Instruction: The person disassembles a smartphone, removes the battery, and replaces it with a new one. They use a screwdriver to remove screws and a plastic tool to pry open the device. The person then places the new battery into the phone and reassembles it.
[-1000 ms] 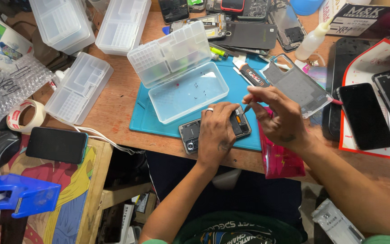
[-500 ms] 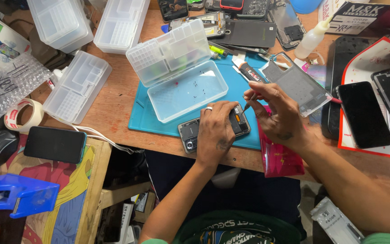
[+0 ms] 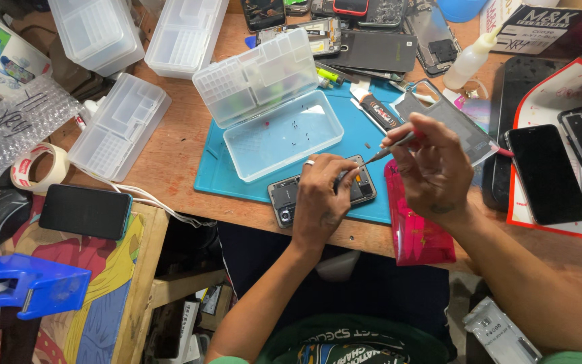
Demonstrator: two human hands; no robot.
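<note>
The left hand (image 3: 321, 202) presses the opened phone (image 3: 321, 192) onto the blue mat (image 3: 237, 168) while right-hand fingers (image 3: 412, 145) grasp a screwdriver (image 3: 389, 149) at it; loose screws already lie in the clear tray (image 3: 284, 141), apparently mid-disassembly.

L hand (image 3: 321, 195) pins opened phone (image 3: 284, 195), R hand (image 3: 432, 168) w/ screwdriver (image 3: 389, 148).

Black box (image 3: 540, 27) top right
</note>
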